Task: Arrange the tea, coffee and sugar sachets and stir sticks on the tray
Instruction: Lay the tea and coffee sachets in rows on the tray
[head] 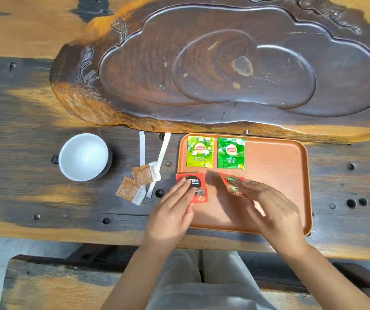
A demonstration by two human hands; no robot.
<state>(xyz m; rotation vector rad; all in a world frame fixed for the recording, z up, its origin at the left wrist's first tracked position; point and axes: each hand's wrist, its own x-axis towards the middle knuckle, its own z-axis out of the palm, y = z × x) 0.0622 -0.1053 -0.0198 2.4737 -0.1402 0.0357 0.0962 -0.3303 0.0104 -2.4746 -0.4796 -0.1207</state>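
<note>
An orange tray (286, 166) lies on the wooden table. Two green tea sachets sit side by side at its far left: a lime one (200, 151) and a darker one (231, 153). My left hand (175, 209) rests its fingers on a red coffee sachet (196, 186) lying at the tray's left edge. My right hand (271, 206) pinches a second red coffee sachet (232, 182), tilted just above the tray. Two brown sugar sachets (144, 174) (130, 190) and two white wrapped stir sticks (142, 147) (162, 156) lie on the table left of the tray.
A white cup (83, 156) stands to the left of the sachets. A large dark carved wooden tea board (134, 63) fills the far side of the table, right behind the tray. The table's near edge runs just below my wrists.
</note>
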